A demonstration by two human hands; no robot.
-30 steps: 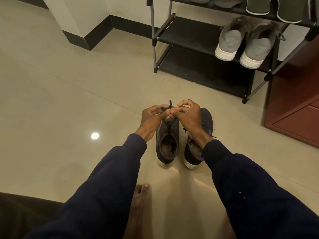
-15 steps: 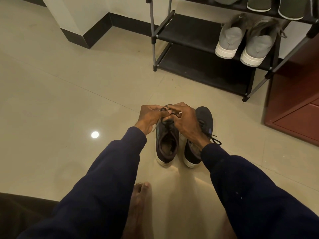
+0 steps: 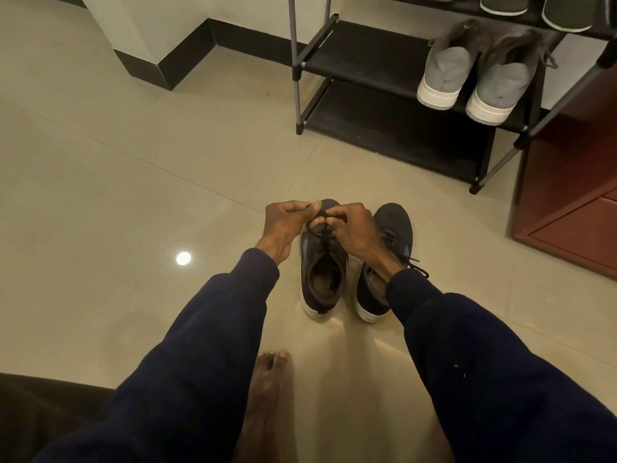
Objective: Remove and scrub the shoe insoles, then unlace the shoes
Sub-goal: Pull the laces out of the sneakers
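Note:
Two dark sneakers with white soles stand side by side on the tile floor, toes pointing away. The left sneaker [image 3: 322, 275] has its mouth open toward me, showing a brownish insole. My left hand [image 3: 287, 223] and my right hand [image 3: 354, 228] meet over its toe end, each pinching the black lace [image 3: 322, 232] near the lowest eyelets. The right sneaker [image 3: 390, 235] is partly hidden under my right wrist, and its loose lace ends trail out to the right.
A black metal shoe rack [image 3: 377, 95] stands beyond the sneakers, with a grey pair [image 3: 474, 75] on its middle shelf. A red-brown cabinet [image 3: 574, 202] is at the right. My bare foot [image 3: 267, 389] rests on the floor below the sneakers. A dark cushion edge [image 3: 36, 416] is at lower left.
Both hands have dropped from holding the lace raised above the left sneaker down to its toe end. The view has tilted slightly.

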